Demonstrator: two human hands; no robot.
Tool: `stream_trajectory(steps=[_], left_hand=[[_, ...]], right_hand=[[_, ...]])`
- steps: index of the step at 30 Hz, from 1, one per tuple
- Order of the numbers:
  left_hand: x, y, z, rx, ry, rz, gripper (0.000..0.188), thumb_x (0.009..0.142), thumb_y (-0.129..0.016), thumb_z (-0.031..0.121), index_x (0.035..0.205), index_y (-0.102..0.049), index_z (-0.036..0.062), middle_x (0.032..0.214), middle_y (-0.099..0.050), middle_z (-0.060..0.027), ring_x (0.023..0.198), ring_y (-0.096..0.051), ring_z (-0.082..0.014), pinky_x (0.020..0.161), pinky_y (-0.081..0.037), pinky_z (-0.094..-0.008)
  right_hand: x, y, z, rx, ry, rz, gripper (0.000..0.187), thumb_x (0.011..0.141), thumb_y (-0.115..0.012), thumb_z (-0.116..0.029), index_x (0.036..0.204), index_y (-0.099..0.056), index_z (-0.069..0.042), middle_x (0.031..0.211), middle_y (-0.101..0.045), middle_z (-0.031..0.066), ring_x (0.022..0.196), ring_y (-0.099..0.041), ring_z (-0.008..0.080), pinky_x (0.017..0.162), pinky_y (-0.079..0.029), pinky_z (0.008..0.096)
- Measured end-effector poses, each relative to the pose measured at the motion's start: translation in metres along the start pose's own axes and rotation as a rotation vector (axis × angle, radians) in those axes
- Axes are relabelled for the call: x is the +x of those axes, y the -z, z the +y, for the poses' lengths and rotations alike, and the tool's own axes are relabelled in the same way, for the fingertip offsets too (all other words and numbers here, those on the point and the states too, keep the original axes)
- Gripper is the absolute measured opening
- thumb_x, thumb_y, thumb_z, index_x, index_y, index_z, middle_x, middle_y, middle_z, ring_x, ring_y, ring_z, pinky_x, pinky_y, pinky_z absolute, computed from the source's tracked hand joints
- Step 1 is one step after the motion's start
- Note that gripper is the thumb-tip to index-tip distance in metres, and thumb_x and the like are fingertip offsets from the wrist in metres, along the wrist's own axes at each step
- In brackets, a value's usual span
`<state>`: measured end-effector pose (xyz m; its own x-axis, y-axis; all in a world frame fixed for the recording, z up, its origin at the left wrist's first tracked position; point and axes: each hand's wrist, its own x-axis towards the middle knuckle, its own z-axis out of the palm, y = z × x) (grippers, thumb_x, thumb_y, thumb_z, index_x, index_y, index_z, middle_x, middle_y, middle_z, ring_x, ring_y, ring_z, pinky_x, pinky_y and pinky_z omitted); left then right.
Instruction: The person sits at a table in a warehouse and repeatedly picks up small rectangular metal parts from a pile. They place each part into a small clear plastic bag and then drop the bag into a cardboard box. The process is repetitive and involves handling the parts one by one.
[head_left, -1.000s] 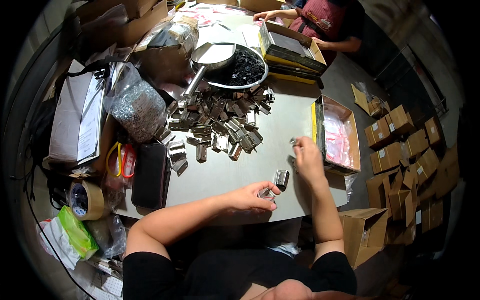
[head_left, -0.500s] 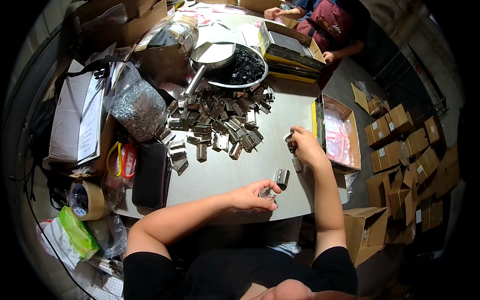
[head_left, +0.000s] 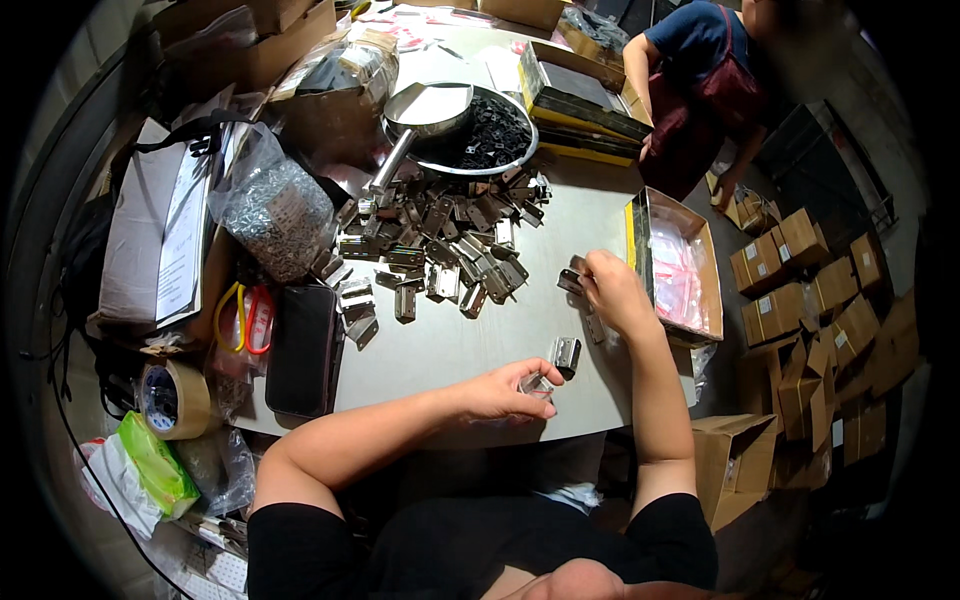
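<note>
1. The dark, bent metal plate [head_left: 569, 281] lies at the right hand's fingertips, over the pale grey table [head_left: 440, 360], to the right of the large pile.
2. The right hand [head_left: 615, 295] has its thumb and forefinger drawn close together at that plate (whether pinching or merely touching it, I cannot tell).
3. Just below are a small grey metal plate [head_left: 594, 325] and, nearer the body, a shiny, folded metal bracket [head_left: 565, 357].
4. The left hand [head_left: 500, 392] rests near the table's front edge, thumb and forefinger curled around a glossy, clear plastic bag [head_left: 535, 387]; its contents are too small to make out.
5. The step in hand, I judge, is right-handed picking up or placing of metal pieces while the left holds the bag steady; the next move calls for a sure grip on a thin edge.
6. Farther out lie the heaped pile of silvery metal brackets [head_left: 440, 250] and an open cardboard box with a yellow side [head_left: 711, 275], holding clear bags with red strips [head_left: 672, 270].
7. Beyond stand a round metal basin [head_left: 480, 173] of black parts [head_left: 490, 130] and a co-worker in a dark red apron [head_left: 725, 90].
</note>
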<state>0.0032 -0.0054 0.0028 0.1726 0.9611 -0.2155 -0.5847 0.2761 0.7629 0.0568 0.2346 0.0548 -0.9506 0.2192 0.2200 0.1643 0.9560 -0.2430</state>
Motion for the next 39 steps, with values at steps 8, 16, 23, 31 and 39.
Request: stream_trajectory(steps=[8,16,23,31,39], left_hand=[[0.002,0.0,0.001,-0.05,-0.046,0.089,0.054,0.079,-0.077,0.01,0.123,-0.045,0.0123,0.088,-0.054,0.0023,0.07,-0.051,-0.0068,0.058,-0.041,-0.0204],[0.004,-0.001,0.001,-0.018,-0.217,0.195,0.061,0.074,-0.082,0.013,0.12,-0.042,0.01,0.091,-0.055,-0.0002,0.075,-0.054,-0.0076,0.059,-0.044,-0.0222],[0.005,-0.001,0.0,0.113,-0.191,0.103,0.061,0.076,-0.081,0.018,0.122,-0.042,0.0105,0.082,-0.054,0.0007,0.059,-0.051,-0.0078,0.049,-0.04,-0.0222],[-0.002,-0.004,0.011,0.097,-0.046,0.11,0.058,0.08,-0.078,0.017,0.126,-0.043,0.0142,0.084,-0.056,0.0039,0.067,-0.05,-0.005,0.056,-0.04,-0.02],[-0.003,-0.002,0.01,0.11,-0.115,0.097,0.063,0.078,-0.079,0.01,0.128,-0.04,0.0101,0.092,-0.056,0.0011,0.082,-0.054,-0.0068,0.069,-0.045,-0.0219]], right_hand=[[-0.005,-0.007,0.0,0.206,0.01,-0.1,0.019,0.076,-0.072,-0.006,0.086,-0.058,0.0,0.092,-0.06,0.0152,0.085,-0.06,0.0326,0.075,-0.05,0.0384],[-0.04,0.044,-0.07,0.676,0.316,-0.491,0.017,0.075,-0.071,0.003,0.088,-0.062,-0.003,0.104,-0.058,0.0101,0.088,-0.061,0.026,0.075,-0.051,0.0337],[-0.055,0.049,-0.073,0.643,0.342,-0.403,0.031,0.072,-0.063,0.008,0.1,-0.062,-0.004,0.112,-0.06,0.0133,0.094,-0.061,0.0321,0.081,-0.051,0.0366],[-0.072,0.013,-0.009,0.018,0.045,-0.133,0.039,0.072,-0.057,0.006,0.108,-0.063,-0.008,0.118,-0.059,0.0151,0.092,-0.061,0.0352,0.083,-0.051,0.0416],[-0.071,0.024,-0.045,0.904,-0.135,-0.144,0.031,0.08,-0.048,0.007,0.105,-0.065,0.002,0.099,-0.06,0.0098,0.072,-0.062,0.0154,0.069,-0.051,0.0265]])
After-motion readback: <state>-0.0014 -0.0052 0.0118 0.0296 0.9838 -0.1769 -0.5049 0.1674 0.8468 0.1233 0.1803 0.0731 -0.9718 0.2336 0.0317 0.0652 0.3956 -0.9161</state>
